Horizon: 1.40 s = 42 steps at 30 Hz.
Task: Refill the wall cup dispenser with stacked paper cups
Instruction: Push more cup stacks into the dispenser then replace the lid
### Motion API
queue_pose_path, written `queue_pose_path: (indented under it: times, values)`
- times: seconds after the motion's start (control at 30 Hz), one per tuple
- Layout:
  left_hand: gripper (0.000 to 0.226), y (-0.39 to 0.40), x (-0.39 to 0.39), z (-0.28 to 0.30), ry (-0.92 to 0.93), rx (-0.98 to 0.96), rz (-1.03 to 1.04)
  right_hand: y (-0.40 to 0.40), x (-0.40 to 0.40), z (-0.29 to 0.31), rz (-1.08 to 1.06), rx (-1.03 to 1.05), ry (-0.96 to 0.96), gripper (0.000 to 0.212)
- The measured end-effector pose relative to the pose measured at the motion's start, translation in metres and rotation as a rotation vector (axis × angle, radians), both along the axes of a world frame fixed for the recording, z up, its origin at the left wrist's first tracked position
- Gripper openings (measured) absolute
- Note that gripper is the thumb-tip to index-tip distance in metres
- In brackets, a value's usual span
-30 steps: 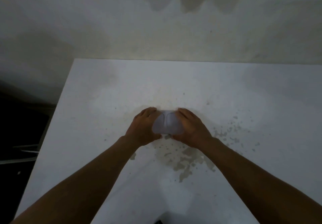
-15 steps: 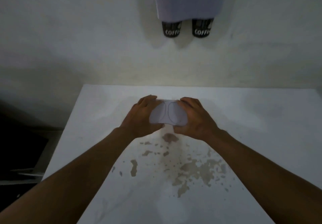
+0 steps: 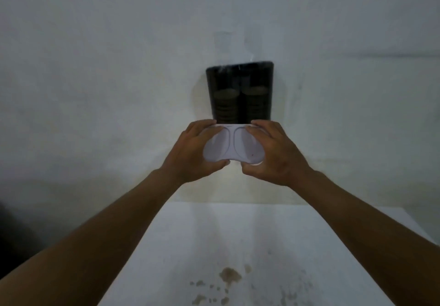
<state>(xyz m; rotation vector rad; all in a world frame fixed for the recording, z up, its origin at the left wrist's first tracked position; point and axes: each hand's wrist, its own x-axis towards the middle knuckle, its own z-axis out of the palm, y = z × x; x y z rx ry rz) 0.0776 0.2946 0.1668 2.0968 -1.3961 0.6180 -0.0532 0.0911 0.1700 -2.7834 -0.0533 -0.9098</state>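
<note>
head cam, I see left hand & right hand w/ fingers curled round a white double-lobed plastic lid, held up just below the dark two-tube wall cup dispenser, cup stacks inside, stained white table beneath

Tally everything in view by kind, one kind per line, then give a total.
Hands: 2 (left hand, right hand)
White lid, held by both: 1
Dark wall dispenser: 1
Cup stacks inside: 2
White table: 1
Total: 7
</note>
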Motion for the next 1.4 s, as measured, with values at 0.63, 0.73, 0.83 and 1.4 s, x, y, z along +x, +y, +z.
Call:
queue_pose_path:
  times: [0.63, 0.73, 0.83, 1.4]
  values:
    - [0.088, -0.079, 0.075, 0.142, 0.026, -0.055, 0.033, -0.073, 0.078, 0.132, -0.045, 0.034, -0.037, 0.086]
    - [0.076, -0.083, 0.085, 0.142, 0.054, -0.105, 0.017, -0.079, 0.090, 0.137, -0.044, 0.072, -0.053, 0.081]
    - [0.055, -0.087, 0.091, 0.137, 0.091, -0.189, 0.023, -0.081, 0.099, 0.136, -0.037, 0.133, -0.064, 0.077]
    - [0.041, -0.085, 0.091, 0.108, 0.072, -0.188, 0.091, -0.078, 0.108, 0.106, 0.057, 0.048, -0.208, 0.039]
